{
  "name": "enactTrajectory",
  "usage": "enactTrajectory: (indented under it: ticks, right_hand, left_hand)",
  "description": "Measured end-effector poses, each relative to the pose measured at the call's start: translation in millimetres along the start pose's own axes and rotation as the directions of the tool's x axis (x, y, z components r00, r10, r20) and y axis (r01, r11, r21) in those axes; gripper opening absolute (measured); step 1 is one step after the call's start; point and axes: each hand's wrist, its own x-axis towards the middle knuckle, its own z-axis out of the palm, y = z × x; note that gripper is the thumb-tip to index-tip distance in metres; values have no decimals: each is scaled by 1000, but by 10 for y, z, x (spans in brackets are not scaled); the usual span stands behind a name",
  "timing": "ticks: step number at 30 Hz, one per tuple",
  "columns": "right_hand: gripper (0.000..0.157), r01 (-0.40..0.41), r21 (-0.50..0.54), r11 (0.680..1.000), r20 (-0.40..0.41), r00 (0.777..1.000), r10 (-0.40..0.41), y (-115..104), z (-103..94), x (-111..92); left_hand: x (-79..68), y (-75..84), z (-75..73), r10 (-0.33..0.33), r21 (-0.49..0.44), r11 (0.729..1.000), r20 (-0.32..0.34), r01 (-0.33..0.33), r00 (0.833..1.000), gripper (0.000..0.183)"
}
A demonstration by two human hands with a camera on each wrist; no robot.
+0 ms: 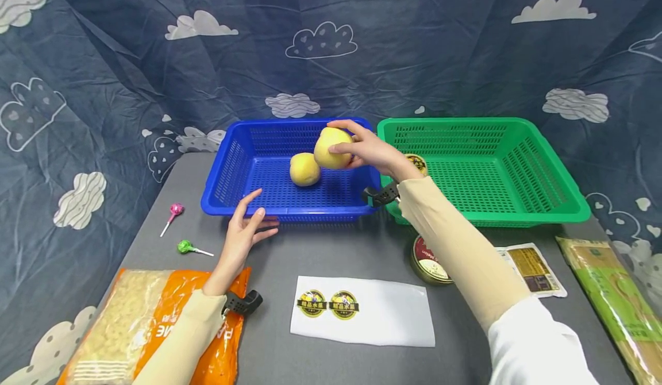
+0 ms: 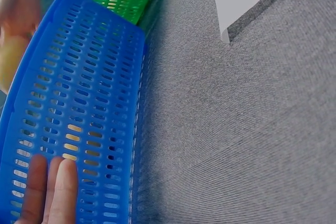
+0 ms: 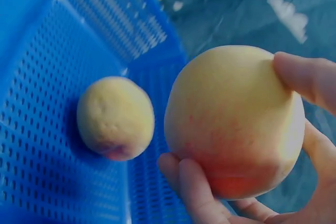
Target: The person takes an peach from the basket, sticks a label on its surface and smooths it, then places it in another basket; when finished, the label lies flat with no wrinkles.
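Observation:
My right hand (image 1: pixel 369 150) grips a yellow peach (image 1: pixel 331 148) with red blush on its underside, holding it raised over the blue basket (image 1: pixel 289 210). Thumb and fingers wrap its sides in the right wrist view. A second yellow peach (image 3: pixel 115 118) lies on the basket floor, to the left of the held one. My left hand (image 1: pixel 245 228) is at the basket's front wall with its fingers extended and nothing in its grasp. In the left wrist view its fingers (image 2: pixel 64 190) overlap the slotted blue wall.
Right of the blue basket stands a green basket (image 1: pixel 517 216); a yellow-and-black label (image 1: pixel 416 164) shows inside, partly behind my wrist. Nearer lie a tin (image 1: pixel 431 264), a pouch (image 1: pixel 535 270), a long green packet (image 1: pixel 615 299), a white sticker sheet (image 1: pixel 383 316), two lollipops (image 1: pixel 177 209) and an orange bag (image 1: pixel 155 316).

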Motion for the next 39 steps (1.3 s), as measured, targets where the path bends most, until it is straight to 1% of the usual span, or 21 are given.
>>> enactTrajectory:
  ticks: [1, 2, 3, 5, 6, 8, 9, 10, 12, 15, 16, 17, 20, 22, 24, 26, 29, 33, 36, 37, 39]
  right_hand:
    - [57, 20, 3, 1000, 4, 1000, -20, -24, -16, -72]
    - [57, 41, 4, 999, 10, 999, -41, -43, -28, -146]
    - [57, 64, 7, 998, 19, 998, -64, -55, -38, -222]
    - [56, 101, -3, 995, 33, 994, -100, -64, -51, -386]
    - [56, 112, -14, 994, 39, 993, -112, -61, -55, -472]
    - [55, 126, -41, 991, 48, 991, -124, -32, -60, -641]
    - [56, 134, -62, 989, 53, 990, -131, -11, -59, -726]
    - [55, 132, -80, 988, 58, 990, -128, 17, -55, -807]
    - [55, 133, -106, 985, 69, 990, -126, 84, -43, -960]
    - [55, 126, -119, 985, 97, 989, -115, 208, -13, -1162]
    - [55, 112, -116, 987, 104, 990, -100, 254, 0, -1225]
    - [55, 106, -118, 987, 114, 989, -92, 300, 14, -1284]
    - [55, 98, -129, 987, 150, 986, -79, 452, 71, -1425]
    - [54, 105, -143, 984, 166, 983, -80, 566, 117, -1482]
    - [54, 124, -164, 979, 169, 981, -96, 685, 168, -1507]
    - [54, 135, -186, 973, 156, 982, -106, 804, 217, -1503]
    - [55, 144, -261, 955, 121, 986, -115, 971, 281, -1470]
    - [56, 158, -357, 921, 84, 987, -136, 1142, 346, -1397]
    - [57, 175, -389, 905, 82, 984, -155, 1207, 388, -1359]
    - [57, 181, -398, 899, 87, 983, -160, 1217, 400, -1355]
    - [58, 182, -421, 888, 95, 983, -157, 1226, 421, -1356]
  left_hand:
    - [3, -6, -2, 2, 4, 1000, -1, -2, 1000, 44]
    - [21, -56, -30, 15, -18, 1000, 11, -15, 1000, 44]
    - [21, -58, -29, 16, -18, 1000, 11, -16, 1000, 44]
    - [40, -126, -81, 34, -45, 998, 33, -33, 999, 44]
    - [42, -136, -85, 38, -48, 998, 36, -36, 999, 44]
    - [50, -166, -100, 49, -50, 998, 44, -47, 998, 46]
    - [39, -145, -84, 44, -26, 999, 34, -43, 998, 48]
    - [50, -189, -109, 45, -30, 999, 37, -44, 998, 48]
    - [58, -224, -113, 30, -6, 1000, 21, -30, 999, 50]
    - [89, -329, -177, 29, -24, 999, 30, -29, 999, 47]
    - [89, -323, -170, 25, -21, 999, 26, -25, 999, 46]
    - [76, -284, -146, 27, -19, 999, 23, -26, 999, 46]
    - [26, -134, -52, 25, -9, 1000, 4, -25, 1000, 45]
    - [-9, -31, 16, 19, 9, 1000, -17, -18, 1000, 46]
    - [-8, -36, 12, 22, 2, 1000, -12, -22, 1000, 45]
    - [10, -87, -22, 29, -6, 1000, -1, -29, 1000, 46]
    - [64, -257, -121, 51, -31, 998, 27, -50, 998, 48]
    - [127, -452, -225, 51, -32, 998, 19, -50, 999, 51]
    - [141, -494, -247, 49, -20, 999, 12, -49, 999, 51]
    - [126, -454, -223, 42, -13, 999, 9, -42, 999, 50]
    - [79, -297, -139, 18, -2, 1000, -4, -18, 1000, 47]
